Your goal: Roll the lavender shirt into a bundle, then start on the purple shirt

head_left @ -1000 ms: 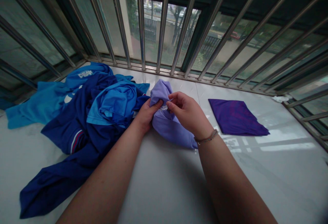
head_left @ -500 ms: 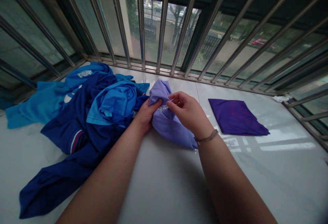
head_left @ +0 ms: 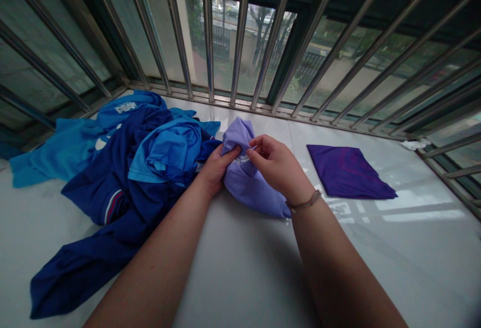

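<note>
A crumpled lilac garment (head_left: pixel 246 188) lies in the middle of the pale stone sill. My left hand (head_left: pixel 215 168) grips its left side with the fingers wrapped round a fold. My right hand (head_left: pixel 277 166) pinches the cloth at the top of the bundle, close to a small white label. Both hands are closed on the same garment, thumbs almost touching. A thin bracelet (head_left: pixel 306 202) sits on my right wrist.
A heap of dark blue (head_left: pixel 112 203) and light blue (head_left: pixel 165 152) shirts lies to the left, touching the lilac garment. A folded dark purple cloth (head_left: pixel 347 172) lies flat to the right. Metal window bars (head_left: pixel 236 32) run along the far edge. The stone sill (head_left: pixel 240 273) stretches toward me.
Hardly anything moved: my right fingers shifted slightly on the lilac cloth near the label, and the view drifted a little.
</note>
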Action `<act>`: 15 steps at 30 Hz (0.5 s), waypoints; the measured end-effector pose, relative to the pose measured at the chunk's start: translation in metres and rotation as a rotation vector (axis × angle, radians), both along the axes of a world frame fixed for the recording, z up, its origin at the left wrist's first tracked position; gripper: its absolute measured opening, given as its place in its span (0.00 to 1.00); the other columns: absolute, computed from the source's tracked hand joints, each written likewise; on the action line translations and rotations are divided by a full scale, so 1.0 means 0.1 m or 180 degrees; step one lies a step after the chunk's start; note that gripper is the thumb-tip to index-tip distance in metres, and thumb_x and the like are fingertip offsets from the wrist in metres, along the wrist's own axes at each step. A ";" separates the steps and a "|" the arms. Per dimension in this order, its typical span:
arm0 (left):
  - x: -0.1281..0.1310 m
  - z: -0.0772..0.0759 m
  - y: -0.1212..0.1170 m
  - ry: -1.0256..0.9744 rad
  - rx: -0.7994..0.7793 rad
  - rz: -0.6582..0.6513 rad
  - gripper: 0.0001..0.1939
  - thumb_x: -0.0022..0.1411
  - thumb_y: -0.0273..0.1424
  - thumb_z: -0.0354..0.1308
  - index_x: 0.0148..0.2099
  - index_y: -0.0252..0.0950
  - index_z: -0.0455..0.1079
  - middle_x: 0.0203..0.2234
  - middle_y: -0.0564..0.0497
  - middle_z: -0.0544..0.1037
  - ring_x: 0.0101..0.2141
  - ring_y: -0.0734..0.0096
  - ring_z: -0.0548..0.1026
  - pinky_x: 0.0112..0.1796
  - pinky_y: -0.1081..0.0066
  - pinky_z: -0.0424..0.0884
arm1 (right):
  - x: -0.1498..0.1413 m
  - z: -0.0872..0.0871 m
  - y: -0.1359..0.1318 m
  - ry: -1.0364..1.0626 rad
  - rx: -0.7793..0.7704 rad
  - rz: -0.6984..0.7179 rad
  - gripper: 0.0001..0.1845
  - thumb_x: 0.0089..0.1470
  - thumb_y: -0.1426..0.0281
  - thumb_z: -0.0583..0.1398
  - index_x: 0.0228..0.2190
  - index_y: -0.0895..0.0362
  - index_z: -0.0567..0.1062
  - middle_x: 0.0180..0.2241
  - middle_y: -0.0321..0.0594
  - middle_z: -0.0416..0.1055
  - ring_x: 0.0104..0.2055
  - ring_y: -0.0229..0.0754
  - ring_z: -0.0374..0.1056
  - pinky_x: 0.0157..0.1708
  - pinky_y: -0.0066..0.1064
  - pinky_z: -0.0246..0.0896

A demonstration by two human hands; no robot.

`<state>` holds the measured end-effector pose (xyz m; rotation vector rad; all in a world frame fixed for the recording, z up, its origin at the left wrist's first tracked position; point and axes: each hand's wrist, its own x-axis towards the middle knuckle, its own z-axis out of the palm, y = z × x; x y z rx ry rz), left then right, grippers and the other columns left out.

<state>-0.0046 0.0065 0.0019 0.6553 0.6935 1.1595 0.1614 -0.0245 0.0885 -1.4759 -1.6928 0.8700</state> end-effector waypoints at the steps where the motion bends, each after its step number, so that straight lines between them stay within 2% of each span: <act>1: 0.00 0.00 0.00 0.0005 -0.0002 -0.0002 0.28 0.54 0.41 0.82 0.52 0.35 0.80 0.41 0.46 0.87 0.41 0.57 0.85 0.47 0.61 0.78 | 0.00 0.00 0.00 0.0012 -0.0037 0.0011 0.10 0.62 0.64 0.64 0.44 0.54 0.78 0.28 0.33 0.75 0.30 0.40 0.69 0.32 0.32 0.61; 7: 0.00 0.00 -0.01 0.0094 0.0005 -0.0036 0.28 0.55 0.43 0.81 0.52 0.36 0.81 0.40 0.47 0.87 0.40 0.57 0.85 0.46 0.62 0.78 | -0.01 -0.03 0.00 0.0031 -0.0092 0.0086 0.10 0.63 0.62 0.64 0.44 0.53 0.77 0.27 0.33 0.76 0.29 0.41 0.71 0.31 0.33 0.62; 15: 0.01 0.00 -0.01 0.0073 -0.0004 -0.0038 0.26 0.55 0.43 0.81 0.52 0.37 0.81 0.39 0.46 0.87 0.43 0.52 0.86 0.48 0.57 0.79 | -0.02 -0.03 0.00 0.0047 -0.0073 0.0076 0.09 0.63 0.64 0.64 0.44 0.53 0.76 0.29 0.33 0.76 0.30 0.41 0.71 0.32 0.32 0.62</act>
